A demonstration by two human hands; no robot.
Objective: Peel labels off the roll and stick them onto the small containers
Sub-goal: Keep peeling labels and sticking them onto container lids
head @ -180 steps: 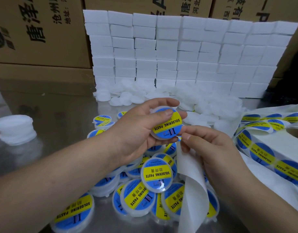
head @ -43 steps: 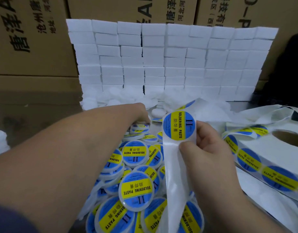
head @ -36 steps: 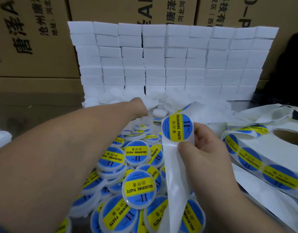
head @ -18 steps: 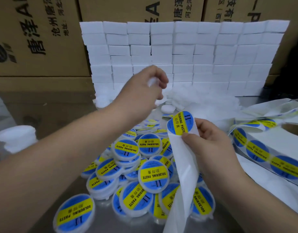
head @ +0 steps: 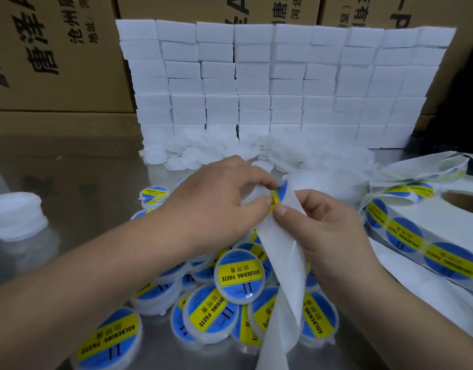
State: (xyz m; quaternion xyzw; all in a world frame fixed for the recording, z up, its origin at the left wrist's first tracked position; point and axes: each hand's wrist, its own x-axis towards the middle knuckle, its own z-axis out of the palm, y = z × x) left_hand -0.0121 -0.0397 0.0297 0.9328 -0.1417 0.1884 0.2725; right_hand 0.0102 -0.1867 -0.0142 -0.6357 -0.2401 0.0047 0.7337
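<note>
My left hand (head: 219, 198) holds a small white container (head: 252, 197), mostly hidden under its fingers, and pinches the edge of a blue-and-yellow label (head: 279, 194). My right hand (head: 326, 231) pinches the white backing strip (head: 283, 263) just below that label; the strip hangs down over the pile. A heap of labelled containers (head: 239, 276) reading "SOLDERING PASTE" lies beneath both hands. The label roll (head: 427, 236) lies flat at the right.
Loose unlabelled white containers (head: 198, 153) lie behind the pile, before a wall of stacked white blocks (head: 283, 84) and cardboard boxes (head: 56, 54). A stack of white lids (head: 15, 214) sits at the left on the metal table (head: 83, 169).
My left hand came back from the far white pile with an unlabelled container and met my right hand at the label. My right hand kept the strip raised.
</note>
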